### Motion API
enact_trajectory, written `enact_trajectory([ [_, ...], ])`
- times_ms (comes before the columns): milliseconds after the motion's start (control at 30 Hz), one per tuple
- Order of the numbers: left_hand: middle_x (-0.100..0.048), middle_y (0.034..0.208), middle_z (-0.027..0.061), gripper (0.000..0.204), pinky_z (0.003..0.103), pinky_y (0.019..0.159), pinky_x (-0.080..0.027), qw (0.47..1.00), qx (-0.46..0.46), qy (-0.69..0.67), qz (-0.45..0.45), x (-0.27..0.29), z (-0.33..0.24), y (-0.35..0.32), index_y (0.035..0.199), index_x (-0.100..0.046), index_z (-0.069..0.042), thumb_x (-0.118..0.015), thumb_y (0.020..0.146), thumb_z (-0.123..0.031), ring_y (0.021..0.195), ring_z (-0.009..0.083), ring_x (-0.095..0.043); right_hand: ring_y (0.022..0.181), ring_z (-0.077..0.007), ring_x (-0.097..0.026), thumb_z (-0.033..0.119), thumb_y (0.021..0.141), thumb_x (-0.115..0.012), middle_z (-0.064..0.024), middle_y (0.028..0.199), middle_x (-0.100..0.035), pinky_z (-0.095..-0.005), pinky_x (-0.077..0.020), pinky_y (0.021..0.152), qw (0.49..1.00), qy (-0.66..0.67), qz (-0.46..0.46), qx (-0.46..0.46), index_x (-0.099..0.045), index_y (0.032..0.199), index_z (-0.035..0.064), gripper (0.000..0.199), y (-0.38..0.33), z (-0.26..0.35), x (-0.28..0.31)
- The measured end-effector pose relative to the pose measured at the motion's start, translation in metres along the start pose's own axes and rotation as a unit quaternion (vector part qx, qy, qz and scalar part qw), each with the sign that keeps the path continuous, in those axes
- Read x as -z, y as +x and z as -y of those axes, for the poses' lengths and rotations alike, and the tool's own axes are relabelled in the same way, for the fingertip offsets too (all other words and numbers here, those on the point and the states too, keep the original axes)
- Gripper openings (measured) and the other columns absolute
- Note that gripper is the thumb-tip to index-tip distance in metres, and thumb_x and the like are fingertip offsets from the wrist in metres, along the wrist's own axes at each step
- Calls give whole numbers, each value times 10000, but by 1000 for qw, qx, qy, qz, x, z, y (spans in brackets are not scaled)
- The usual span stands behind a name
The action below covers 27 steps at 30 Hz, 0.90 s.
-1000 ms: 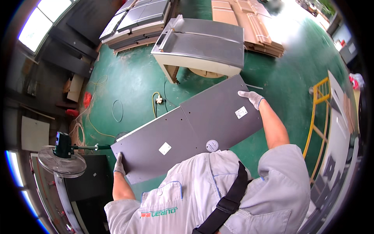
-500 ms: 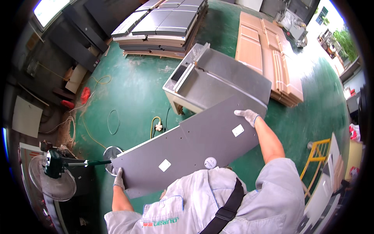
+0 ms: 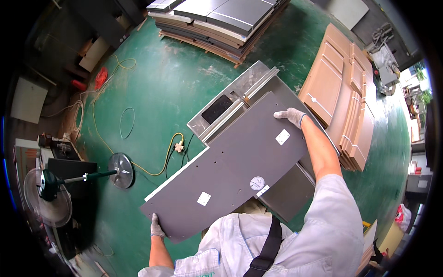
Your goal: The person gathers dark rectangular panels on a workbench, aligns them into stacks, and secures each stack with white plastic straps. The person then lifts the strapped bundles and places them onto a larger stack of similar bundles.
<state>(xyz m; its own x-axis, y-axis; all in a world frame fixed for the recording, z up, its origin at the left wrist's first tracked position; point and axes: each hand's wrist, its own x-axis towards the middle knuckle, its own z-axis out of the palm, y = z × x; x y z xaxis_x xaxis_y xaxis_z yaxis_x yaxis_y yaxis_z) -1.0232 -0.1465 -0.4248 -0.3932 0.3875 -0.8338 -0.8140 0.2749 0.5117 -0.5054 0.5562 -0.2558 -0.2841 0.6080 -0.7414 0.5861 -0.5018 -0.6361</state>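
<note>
A long dark grey panel (image 3: 230, 177) lies across in front of my body, tilted so that its right end is farther off. White square labels, a round white sticker and several small holes show on its face. My left hand (image 3: 157, 227), in a pale glove, grips its near left end. My right hand (image 3: 290, 117), gloved too, holds it by the right edge near the far corner. The panel's far right part overlaps a metal machine table (image 3: 289, 197) with a rail and a dark recess (image 3: 217, 110); whether they touch I cannot tell.
Stacked grey boards (image 3: 221, 14) stand on a pallet at the back. Brown wrapped panels (image 3: 330, 87) lie at the right. A standing fan (image 3: 50, 194) with a round base (image 3: 121, 171) is at the left. A yellow cable (image 3: 152, 173) with a plug crosses the green floor.
The view has shifted, with the machine and the panel now nearer together. The panel's right end has come farther over the machine table. Both hands keep their hold.
</note>
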Motion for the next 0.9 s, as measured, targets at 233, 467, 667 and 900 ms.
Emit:
enact_trajectory([
  [233, -581, 1475, 96, 708, 530, 1133, -434, 999, 10, -49, -9, -56, 12, -42, 1478, -537, -95, -636, 979, -587, 1315, 323, -561, 1115, -296, -682, 446, 797, -863, -165, 1200, -719, -402, -510, 1015, 985, -134, -74, 73, -682, 1272, -5, 679, 40, 26, 20],
  [467, -581, 1460, 90, 714, 535, 1108, -460, 1000, 12, -19, 4, -65, -9, -61, 1487, -514, -105, -604, 988, -608, 1308, 332, -563, 1378, -404, -484, 390, 757, -882, -240, 1408, -563, -441, -424, 1143, 763, -221, -560, 235, -573, 1369, -24, 801, -20, -61, -25],
  [667, -589, 1446, 89, 701, 554, 1094, -467, 999, 8, -4, 43, -70, -11, -57, 1468, -533, -130, -602, 980, -628, 1306, 335, -560, 1331, -377, -557, 440, 778, -872, -311, 1428, -542, -452, -435, 1130, 748, 124, -652, 33, -464, 1408, -161, 962, -98, -268, -93],
  [900, -580, 1456, 95, 806, 609, 1092, -436, 998, 3, 58, 38, -63, -14, -57, 1469, -532, -142, -637, 910, -713, 1316, 362, -544, 1207, -368, -619, 640, 756, -851, -195, 1295, -639, -536, -488, 1067, 595, 653, -449, -137, -499, 1362, -75, 1001, -146, -489, -35],
])
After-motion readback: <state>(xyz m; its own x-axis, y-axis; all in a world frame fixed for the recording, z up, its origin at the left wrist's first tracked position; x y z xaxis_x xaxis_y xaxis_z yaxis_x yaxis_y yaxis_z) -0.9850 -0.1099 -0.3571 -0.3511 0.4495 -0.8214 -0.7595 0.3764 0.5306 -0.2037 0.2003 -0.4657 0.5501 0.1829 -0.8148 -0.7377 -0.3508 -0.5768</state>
